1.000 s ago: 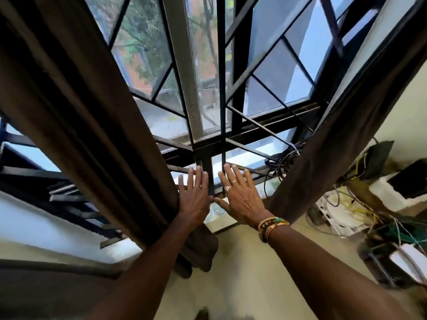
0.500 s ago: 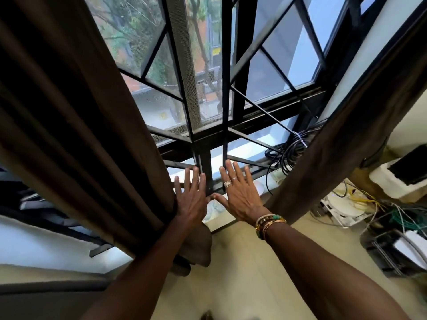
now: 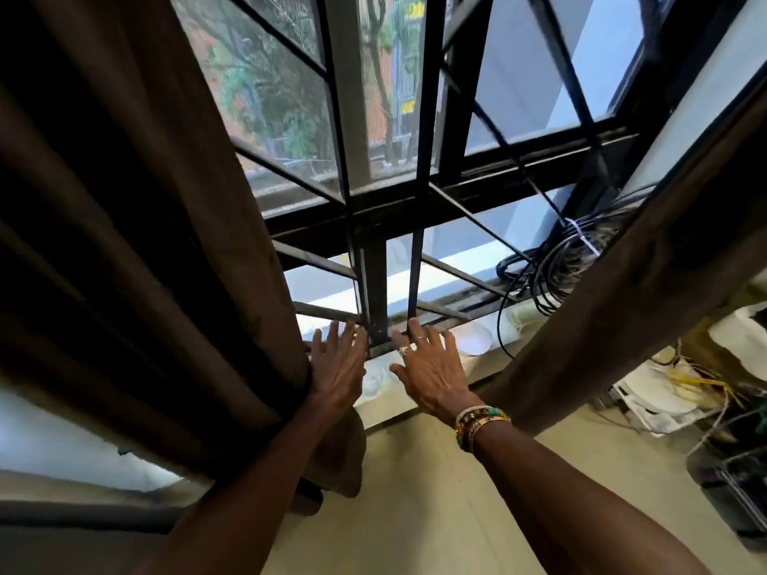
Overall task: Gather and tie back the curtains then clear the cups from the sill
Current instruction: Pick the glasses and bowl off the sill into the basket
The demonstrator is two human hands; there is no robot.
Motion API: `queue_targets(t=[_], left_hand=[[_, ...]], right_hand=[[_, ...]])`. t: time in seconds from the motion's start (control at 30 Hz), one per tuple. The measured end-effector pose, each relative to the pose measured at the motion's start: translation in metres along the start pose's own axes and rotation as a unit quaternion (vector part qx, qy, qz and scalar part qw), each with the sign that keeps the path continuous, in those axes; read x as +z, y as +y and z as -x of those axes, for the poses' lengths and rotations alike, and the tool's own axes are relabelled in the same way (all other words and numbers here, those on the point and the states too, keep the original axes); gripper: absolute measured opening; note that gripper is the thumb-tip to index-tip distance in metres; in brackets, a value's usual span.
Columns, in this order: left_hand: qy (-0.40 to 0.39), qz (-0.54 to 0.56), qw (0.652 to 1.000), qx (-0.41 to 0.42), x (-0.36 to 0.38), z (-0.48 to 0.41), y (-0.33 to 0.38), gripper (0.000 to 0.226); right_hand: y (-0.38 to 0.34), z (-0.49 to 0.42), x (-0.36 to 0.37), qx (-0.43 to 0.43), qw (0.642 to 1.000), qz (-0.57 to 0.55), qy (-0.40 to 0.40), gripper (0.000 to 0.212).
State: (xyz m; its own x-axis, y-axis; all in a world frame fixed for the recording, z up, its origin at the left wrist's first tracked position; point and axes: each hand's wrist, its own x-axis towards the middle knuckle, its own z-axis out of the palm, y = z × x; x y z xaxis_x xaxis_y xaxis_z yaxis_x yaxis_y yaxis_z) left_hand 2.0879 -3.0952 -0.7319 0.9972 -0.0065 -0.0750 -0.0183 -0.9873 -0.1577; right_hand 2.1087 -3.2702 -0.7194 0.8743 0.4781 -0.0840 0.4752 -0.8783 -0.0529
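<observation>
While brown fabric curtain [image 3: 145,242] hangs at nine o'clock, second brown curtain [image 3: 622,305] at three o'clock, pale sill [image 3: 485,361] between them, left hand [image 3: 338,367] flat, fingers straight, touching first curtain, right hand [image 3: 433,373] spread, holding nothing, white round cup [image 3: 475,340] at its one o'clock.

The left curtain [image 3: 137,242] now spreads across more of the left of the frame and hides the dark bars that showed at lower left a second ago, leaving only a pale strip under its hem. The left hand [image 3: 337,367] and right hand [image 3: 431,377], thumbs nearly touching before, now lie slightly apart on the sill [image 3: 398,402]. A white cup [image 3: 475,341] shows more plainly just right of the right hand's fingers [image 3: 450,346].
</observation>
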Motion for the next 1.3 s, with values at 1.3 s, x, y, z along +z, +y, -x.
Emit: queue_targets(t=[1.3], left_hand=[[-0.032,0.054,0.997,-0.055,0.231,-0.021,0.002,0.080]], right_hand=[[0.016,-0.048,0.236,0.096,0.991,-0.092,0.017,0.051]])
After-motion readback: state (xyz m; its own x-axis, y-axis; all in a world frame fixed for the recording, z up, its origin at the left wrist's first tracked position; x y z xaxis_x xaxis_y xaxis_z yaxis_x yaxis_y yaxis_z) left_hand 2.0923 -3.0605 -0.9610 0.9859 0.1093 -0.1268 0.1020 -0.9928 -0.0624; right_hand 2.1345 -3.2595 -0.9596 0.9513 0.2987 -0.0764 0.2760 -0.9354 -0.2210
